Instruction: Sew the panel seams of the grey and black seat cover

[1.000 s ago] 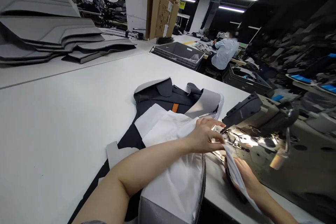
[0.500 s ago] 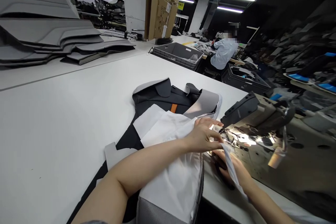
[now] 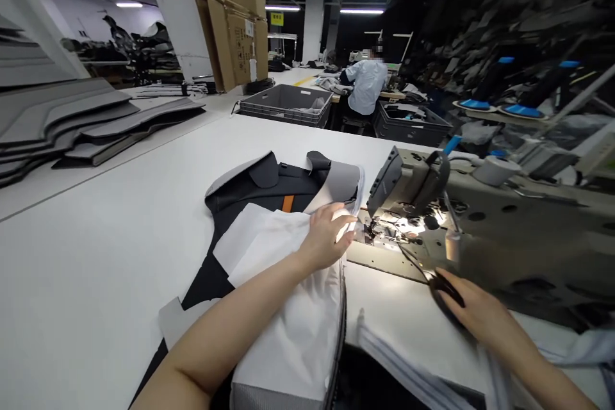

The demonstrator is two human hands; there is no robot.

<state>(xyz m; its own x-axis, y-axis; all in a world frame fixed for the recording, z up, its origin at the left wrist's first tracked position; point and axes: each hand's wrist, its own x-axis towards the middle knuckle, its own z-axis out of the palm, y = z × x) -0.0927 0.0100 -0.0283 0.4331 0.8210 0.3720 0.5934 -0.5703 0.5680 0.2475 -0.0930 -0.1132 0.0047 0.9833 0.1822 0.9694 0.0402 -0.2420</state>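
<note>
My left hand (image 3: 331, 236) lies on a piece of white fabric (image 3: 302, 327), at its edge beside the sewing machine. Its fingers are spread, with the thumb apart. This fabric is part of a dark and grey sewn cover (image 3: 269, 182) with an orange tab (image 3: 287, 204). Farther right, my right hand (image 3: 473, 307) is closed around the black handles of a pair of scissors (image 3: 444, 291), whose blades point up and left toward the sewing machine (image 3: 408, 198). A pale edging strip (image 3: 408, 365), blurred, hangs below the right hand at the table's front edge.
Grey panels (image 3: 86, 122) are stacked at the left. A grey crate (image 3: 288, 106) stands at the far table edge, near a cardboard box (image 3: 235, 32). Beyond sits a person in a light blue shirt (image 3: 368, 86). A white thread cone (image 3: 497, 170) stands behind the machine.
My right hand has moved right, away from the left hand, with the scissors now plainly visible. The pale strip has dropped from the left hand toward the table edge. The view has turned right.
</note>
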